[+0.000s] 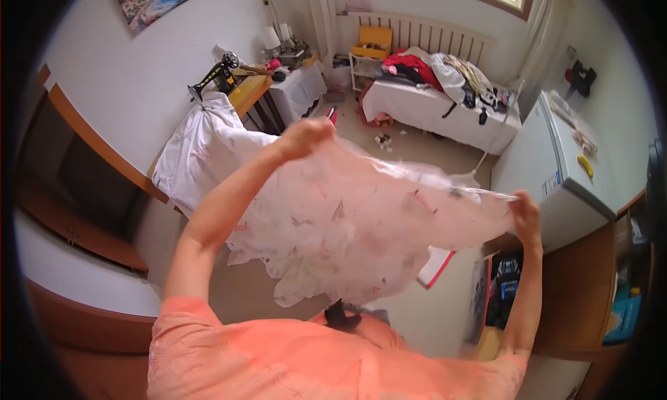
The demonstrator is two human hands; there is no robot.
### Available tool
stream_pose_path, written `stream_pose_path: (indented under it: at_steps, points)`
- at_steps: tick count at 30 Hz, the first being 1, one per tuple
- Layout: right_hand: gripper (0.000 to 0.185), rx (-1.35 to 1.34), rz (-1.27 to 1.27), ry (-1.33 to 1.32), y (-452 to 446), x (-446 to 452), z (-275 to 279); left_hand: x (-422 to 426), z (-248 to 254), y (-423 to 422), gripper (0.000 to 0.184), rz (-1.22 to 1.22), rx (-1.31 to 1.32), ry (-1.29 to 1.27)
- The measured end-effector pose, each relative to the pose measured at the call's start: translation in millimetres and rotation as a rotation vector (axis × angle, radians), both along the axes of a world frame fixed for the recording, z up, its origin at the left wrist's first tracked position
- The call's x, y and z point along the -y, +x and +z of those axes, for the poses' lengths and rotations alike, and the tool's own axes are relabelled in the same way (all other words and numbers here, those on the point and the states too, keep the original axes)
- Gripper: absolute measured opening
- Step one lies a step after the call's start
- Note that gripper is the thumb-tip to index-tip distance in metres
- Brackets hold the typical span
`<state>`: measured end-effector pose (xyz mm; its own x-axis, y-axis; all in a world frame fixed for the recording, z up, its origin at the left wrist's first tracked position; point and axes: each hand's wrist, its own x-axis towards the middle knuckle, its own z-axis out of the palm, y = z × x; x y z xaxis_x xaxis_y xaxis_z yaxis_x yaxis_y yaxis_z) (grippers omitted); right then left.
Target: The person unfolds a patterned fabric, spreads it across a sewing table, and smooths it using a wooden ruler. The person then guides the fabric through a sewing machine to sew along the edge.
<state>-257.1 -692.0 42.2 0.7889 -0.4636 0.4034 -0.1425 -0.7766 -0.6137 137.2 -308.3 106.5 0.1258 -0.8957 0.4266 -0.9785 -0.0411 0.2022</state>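
A thin, pale pink-white fabric [347, 226] with scattered small dark and red marks is stretched out in front of me at arm's length. At its upper left edge, my left hand [309, 137] is closed on it. My right hand [526, 219] grips the edge at the other side, lower in the view. The lower part of the fabric hangs in loose folds. White cloth [208, 136] runs from it up to the sewing machine [215, 77]; I cannot tell whether both are one piece.
Clothes [445, 70] lie heaped on a white-covered bed [410, 105] at the back. A white fridge [528, 157] stands on the right, with a banana [586, 167] on top. Scraps [383, 142] and a red-edged white item [436, 267] are on the floor. Wooden shelving [577, 282] stands at right.
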Motion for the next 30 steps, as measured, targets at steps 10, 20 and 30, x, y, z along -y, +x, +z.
stream_pose_path:
  at_steps: [10, 20, 30]
  points:
    - [0.010, 0.820, 0.018, 1.033, 43.3, 4.6, -11.7, 6.9, 24.3, -43.6, 0.007, 0.136, -0.370, 0.030]
    - [0.009, 0.770, -0.108, 1.018, 75.7, 28.8, -20.1, 29.4, 33.2, -43.4, 0.015, 0.168, -0.511, -0.023]
    - [0.030, 0.194, 0.390, 0.313, 220.9, -233.1, 40.3, 26.0, 11.6, -56.5, 0.012, -0.113, -0.372, -0.070]
